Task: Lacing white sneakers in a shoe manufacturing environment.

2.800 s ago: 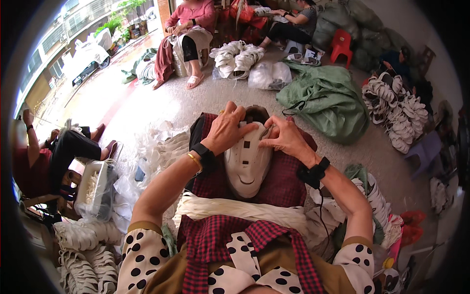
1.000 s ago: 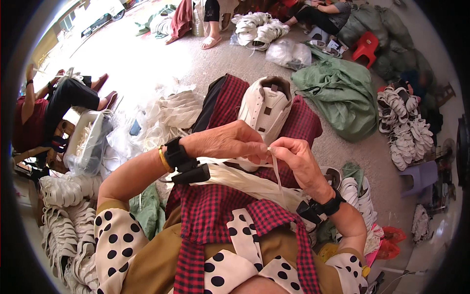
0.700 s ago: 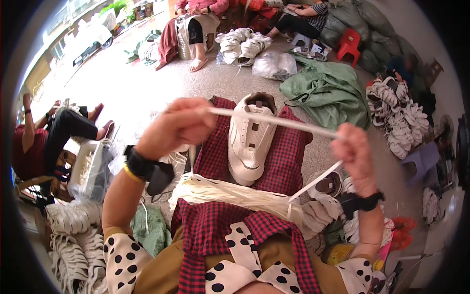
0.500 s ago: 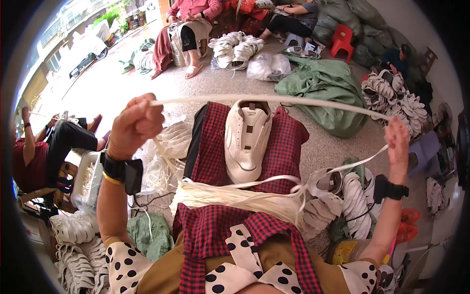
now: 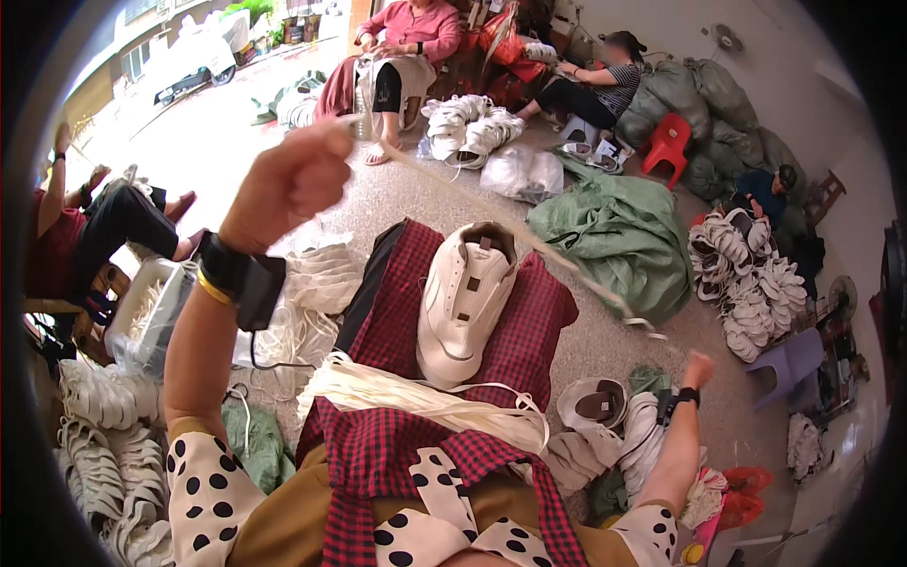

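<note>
Higher than in the earlier frame is now the left hand (image 5: 293, 184), while the right hand (image 5: 697, 369) has moved lower; the lace (image 5: 515, 227), before bowed between both, now slopes down to the right. The left arm is raised and bent, its fist closed on one lace end. The right arm reaches out to the side, its hand small and curled; the loose-looking lace end lies near it, but I cannot tell if the fingers hold anything. The shoe (image 5: 468, 302) rests on the checked apron (image 5: 378, 302) over the lap, toe toward the body, and a bundle of laces (image 5: 416, 402) lies across the lap just before it.

At the left, a tub (image 5: 165, 335) contains pale strands. Beyond the right knee sits a green sack (image 5: 614, 241); its content is hidden. A clear bag (image 5: 522, 173) behind it holds something white. Stacked shoe parts (image 5: 109, 463) fill the lower left; a loose shoe (image 5: 593, 404) stands right of the lap. The left forearm covers part of the floor.
</note>
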The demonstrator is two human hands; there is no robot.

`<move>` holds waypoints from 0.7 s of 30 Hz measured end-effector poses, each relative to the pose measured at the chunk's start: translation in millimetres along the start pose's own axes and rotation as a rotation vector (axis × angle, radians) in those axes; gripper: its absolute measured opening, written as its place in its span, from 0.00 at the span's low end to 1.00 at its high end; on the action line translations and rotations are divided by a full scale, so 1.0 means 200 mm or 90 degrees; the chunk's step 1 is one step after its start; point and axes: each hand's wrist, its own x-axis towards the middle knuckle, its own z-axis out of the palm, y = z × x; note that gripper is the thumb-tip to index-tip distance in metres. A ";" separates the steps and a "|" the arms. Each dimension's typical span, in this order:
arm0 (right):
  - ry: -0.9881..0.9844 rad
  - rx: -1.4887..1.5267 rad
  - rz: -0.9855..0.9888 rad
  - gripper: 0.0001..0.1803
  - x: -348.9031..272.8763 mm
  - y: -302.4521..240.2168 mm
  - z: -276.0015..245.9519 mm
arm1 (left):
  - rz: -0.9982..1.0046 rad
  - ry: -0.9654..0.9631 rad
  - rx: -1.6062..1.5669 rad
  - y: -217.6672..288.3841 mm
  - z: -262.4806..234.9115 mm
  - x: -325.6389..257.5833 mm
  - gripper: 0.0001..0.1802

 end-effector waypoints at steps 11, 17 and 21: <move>-0.804 0.893 -0.557 0.25 -1.38 -1.52 -1.02 | -0.213 -0.325 0.384 -0.39 0.73 0.11 0.12; -0.679 0.696 -0.565 0.10 -1.37 -1.42 -1.06 | -0.260 -0.240 0.338 -0.37 0.58 -0.01 0.12; -0.713 0.543 -0.610 0.08 -1.31 -1.32 -0.99 | -0.303 -0.202 0.319 -0.34 0.60 -0.10 0.12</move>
